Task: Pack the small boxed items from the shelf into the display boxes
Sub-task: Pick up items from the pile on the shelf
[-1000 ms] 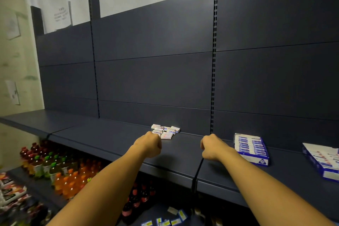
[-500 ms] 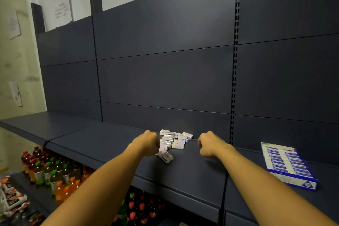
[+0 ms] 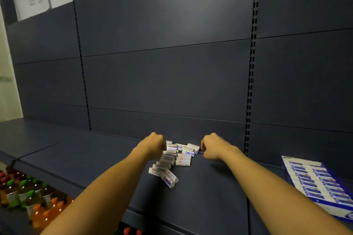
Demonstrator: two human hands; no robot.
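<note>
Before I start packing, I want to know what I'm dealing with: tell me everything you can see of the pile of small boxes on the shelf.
The pile of small boxes is a loose heap of small oblong cartons, white with blue and red print too small to read, seemingly cardboard. They lie at mixed angles on the dark shelf, some stacked, a few spilled toward its front edge. The left hand, fingers curled, meets the heap's left side; the right hand is curled at its right end.
</note>
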